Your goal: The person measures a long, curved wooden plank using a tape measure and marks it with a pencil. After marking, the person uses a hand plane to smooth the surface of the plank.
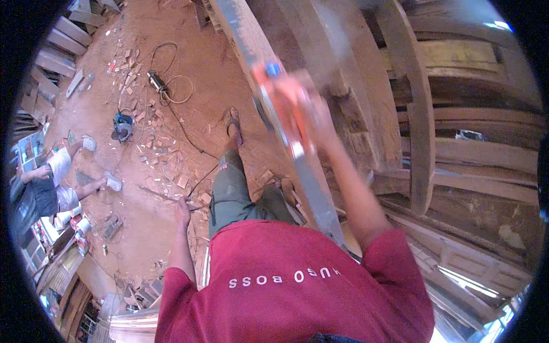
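Observation:
An orange electric hand planer (290, 117) with a blue knob rests on a long, narrow wooden beam (316, 186) slanting away from my right side. My right hand (318, 121) is closed around the planer's handle; both are smeared by motion. Down at my left side, my left hand (182, 210) is closed on a dark power cord (197, 188). That cord runs over the dirt floor past my leg. Part of the left-hand fingers is hard to make out.
Big timbers (414, 114) lie stacked on the right. Wood offcuts (160, 134) litter the floor around a teal circular saw (122, 127) and a coiled cord with a black connector (157, 83). Another person (48, 186) sits at far left beside a cluttered bench.

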`<act>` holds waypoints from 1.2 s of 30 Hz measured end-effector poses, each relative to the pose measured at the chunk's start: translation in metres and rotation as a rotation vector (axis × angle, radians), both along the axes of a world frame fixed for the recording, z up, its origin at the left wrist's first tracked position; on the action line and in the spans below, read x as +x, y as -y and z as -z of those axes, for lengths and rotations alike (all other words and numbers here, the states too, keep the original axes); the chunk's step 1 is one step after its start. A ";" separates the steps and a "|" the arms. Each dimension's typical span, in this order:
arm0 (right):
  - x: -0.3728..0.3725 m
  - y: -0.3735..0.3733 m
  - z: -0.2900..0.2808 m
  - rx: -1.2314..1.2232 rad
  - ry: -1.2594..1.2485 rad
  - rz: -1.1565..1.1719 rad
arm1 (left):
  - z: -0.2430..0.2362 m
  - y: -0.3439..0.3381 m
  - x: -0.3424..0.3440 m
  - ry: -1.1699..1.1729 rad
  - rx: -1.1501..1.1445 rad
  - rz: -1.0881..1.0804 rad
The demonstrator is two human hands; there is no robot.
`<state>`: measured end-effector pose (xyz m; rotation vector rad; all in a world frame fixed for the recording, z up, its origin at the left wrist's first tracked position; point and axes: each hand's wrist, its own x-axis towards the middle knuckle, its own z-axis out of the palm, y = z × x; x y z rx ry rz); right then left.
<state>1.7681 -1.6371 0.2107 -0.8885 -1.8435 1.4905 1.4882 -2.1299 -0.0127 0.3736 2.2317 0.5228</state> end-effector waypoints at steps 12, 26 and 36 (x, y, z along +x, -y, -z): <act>0.212 0.203 -0.019 -0.512 0.383 0.210 | -0.017 -0.026 0.077 0.092 0.007 0.157; -0.179 -0.141 -0.003 -0.329 0.097 0.034 | -0.016 -0.087 0.032 0.150 0.113 -0.279; -0.346 -0.307 0.031 0.097 0.184 0.114 | -0.022 -0.173 -0.022 0.173 0.253 -0.343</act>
